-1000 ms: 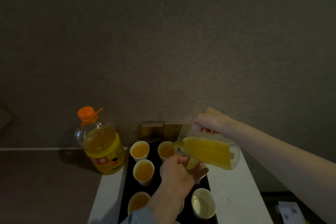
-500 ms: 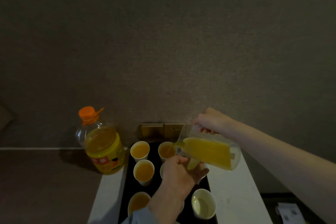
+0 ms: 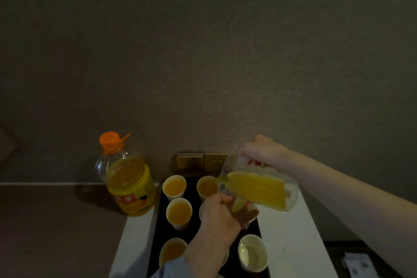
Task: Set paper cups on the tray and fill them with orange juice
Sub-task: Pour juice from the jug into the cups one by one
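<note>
Now pouring: right hand (image 3: 262, 150) gripping tilted clear plastic jug of orange juice (image 3: 259, 189); left hand (image 3: 222, 214) clasping white paper cup (image 3: 204, 210) on black tray (image 3: 257, 228), steadying it.

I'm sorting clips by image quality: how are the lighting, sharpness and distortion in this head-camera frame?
Head view: dim, warm light with a murky grey wall; the white counter edge bows from wide-angle distortion; the clear plastic jug of orange juice and the left hand look soft; the big orange-capped juice bottle casts a shadow to its left.
</note>
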Demonstrator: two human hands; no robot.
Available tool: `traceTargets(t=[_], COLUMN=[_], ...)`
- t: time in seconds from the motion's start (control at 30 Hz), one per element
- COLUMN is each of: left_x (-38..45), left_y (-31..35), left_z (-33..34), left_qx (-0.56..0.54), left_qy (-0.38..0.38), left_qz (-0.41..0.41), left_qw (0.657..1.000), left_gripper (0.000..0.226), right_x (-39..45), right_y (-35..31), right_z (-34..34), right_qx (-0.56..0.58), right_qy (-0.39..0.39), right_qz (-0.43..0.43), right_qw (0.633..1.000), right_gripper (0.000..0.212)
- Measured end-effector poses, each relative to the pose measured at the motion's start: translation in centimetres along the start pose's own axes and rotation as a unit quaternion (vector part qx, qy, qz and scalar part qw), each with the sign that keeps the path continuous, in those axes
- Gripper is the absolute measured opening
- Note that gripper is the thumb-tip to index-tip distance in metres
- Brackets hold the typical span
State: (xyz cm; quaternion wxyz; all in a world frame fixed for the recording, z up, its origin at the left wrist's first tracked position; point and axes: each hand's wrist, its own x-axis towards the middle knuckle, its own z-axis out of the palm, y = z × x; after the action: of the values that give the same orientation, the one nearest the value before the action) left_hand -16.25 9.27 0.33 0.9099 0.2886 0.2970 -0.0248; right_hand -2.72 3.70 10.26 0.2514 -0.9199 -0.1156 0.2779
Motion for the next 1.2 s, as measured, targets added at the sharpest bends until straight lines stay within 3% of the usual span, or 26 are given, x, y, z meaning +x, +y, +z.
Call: traceTargets(t=[0.23,0.3,0.57,0.83,1.0,1.2], left_x=[-1.0,-1.0,0.3,-0.6,-1.7,-3.4], left_y=[0.2,0.3,0.2,-0.6,-1.9,-3.4], left_z=[0.4,0.6,-0.3,-0.9,-1.0,-0.7], left_qx=[0.054,0.031,-0.026,-0.145,-0.138,-0.082], left_qy=[0.01,0.013,0.001,-0.062,-0.059,-0.022], left_qz=[0.029,0.015,0.013,-0.064,-0.088,-0.075], left_qw=[0.998,0.999,1.0,0.985,0.985,0.994], left_gripper=[0.026,0.015,0.02,0.045,0.045,0.033], right_x=[0.5,0.5,-1.0,-2.4,-3.2,-5.1], right_y=[0.3,0.3,2.1,3.7,4.6,5.1], right_z=[0.1,0.1,-0.5,-1.3,-0.7,0.3], right_qx=[0.009,0.017,0.102,0.113,0.126,0.093], right_qy=[0.013,0.014,0.035,0.03,0.008,-0.018], right_qz=[0.009,0.017,0.012,0.033,0.022,-0.014], right_qw=[1.0,1.0,0.994,0.993,0.992,0.995], right_gripper=[0.034,0.032,0.025,0.032,0.022,0.026])
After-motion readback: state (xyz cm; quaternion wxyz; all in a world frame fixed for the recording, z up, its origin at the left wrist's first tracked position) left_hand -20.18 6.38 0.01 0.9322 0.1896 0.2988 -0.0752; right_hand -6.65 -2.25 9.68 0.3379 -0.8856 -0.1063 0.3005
